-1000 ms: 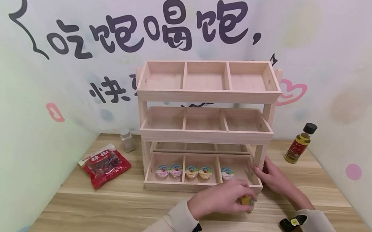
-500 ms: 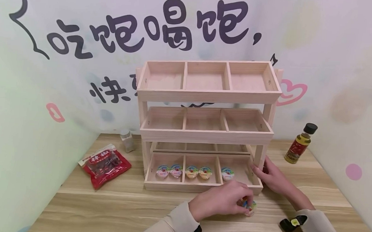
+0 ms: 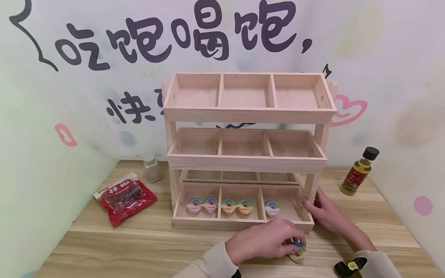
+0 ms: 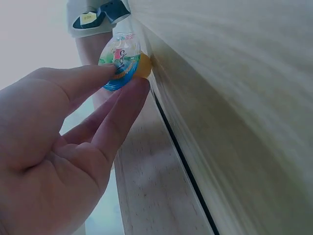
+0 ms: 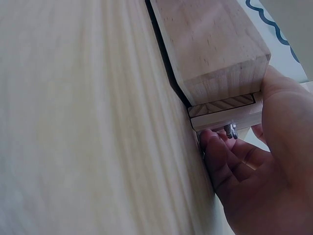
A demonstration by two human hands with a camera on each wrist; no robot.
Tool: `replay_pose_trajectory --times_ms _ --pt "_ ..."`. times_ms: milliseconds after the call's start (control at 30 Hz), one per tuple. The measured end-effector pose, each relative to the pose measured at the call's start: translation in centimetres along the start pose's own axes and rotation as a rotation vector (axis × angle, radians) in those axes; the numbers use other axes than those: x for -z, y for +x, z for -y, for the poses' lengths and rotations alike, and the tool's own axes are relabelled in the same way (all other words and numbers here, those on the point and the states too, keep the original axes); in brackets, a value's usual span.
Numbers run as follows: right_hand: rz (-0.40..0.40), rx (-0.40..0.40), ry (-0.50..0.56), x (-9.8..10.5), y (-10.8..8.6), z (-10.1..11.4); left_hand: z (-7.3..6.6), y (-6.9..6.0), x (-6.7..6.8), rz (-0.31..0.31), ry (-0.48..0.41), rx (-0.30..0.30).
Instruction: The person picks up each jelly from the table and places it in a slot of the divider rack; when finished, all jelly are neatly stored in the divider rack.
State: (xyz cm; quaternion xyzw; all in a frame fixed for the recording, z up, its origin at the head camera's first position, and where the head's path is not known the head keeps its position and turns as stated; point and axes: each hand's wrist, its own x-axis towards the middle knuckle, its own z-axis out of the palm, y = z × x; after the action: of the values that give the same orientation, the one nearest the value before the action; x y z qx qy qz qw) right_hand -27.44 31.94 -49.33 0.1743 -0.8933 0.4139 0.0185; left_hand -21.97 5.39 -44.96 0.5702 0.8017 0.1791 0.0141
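Observation:
My left hand (image 3: 266, 240) pinches a small jelly cup (image 3: 298, 254) by its edge, just in front of the rack's lower right corner. In the left wrist view the jelly cup (image 4: 122, 55) shows its printed lid and an orange body between thumb and fingers. A three-tier wooden rack (image 3: 244, 164) stands in the middle of the table. With its thumb over the bottom tier's right wall, my right hand (image 3: 328, 214) grips the rack's side. Several jelly cups (image 3: 229, 206) sit in the bottom tier: two left, two middle, one right.
A red bag of dried chillies (image 3: 126, 197) and a small clear jar (image 3: 152, 169) lie and stand left of the rack. To its right stands an oil bottle (image 3: 358, 173) with a black cap. A printed cloth (image 3: 137, 38) hangs behind.
The jelly cup in my left hand has turned so its lid now faces the head camera, and it sits slightly lower. My right hand has kept its place on the rack.

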Motion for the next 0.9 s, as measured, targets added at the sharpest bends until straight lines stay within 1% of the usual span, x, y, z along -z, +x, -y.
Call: replay_pose_trajectory --times_ms 100,233,400,500,700,900 --pt "0.001 0.006 0.004 -0.02 0.06 -0.02 0.04 -0.04 -0.06 0.009 -0.019 0.002" --pt "0.0 0.012 0.009 -0.06 0.14 -0.06 0.03 -0.1 -0.09 0.043 -0.04 0.005" --pt "-0.009 0.018 0.007 -0.1 0.2 -0.17 -0.08 -0.17 -0.17 0.078 -0.023 0.0" --pt "-0.01 0.016 0.0 -0.09 0.21 -0.21 -0.2 -0.19 -0.15 0.089 -0.024 0.01" --pt "0.001 0.005 0.004 -0.01 0.16 -0.16 -0.38 -0.15 -0.42 0.078 -0.055 0.034" --pt "-0.002 -0.007 -0.004 -0.02 0.09 -0.11 -0.77 -0.13 -0.8 0.087 -0.032 0.055"
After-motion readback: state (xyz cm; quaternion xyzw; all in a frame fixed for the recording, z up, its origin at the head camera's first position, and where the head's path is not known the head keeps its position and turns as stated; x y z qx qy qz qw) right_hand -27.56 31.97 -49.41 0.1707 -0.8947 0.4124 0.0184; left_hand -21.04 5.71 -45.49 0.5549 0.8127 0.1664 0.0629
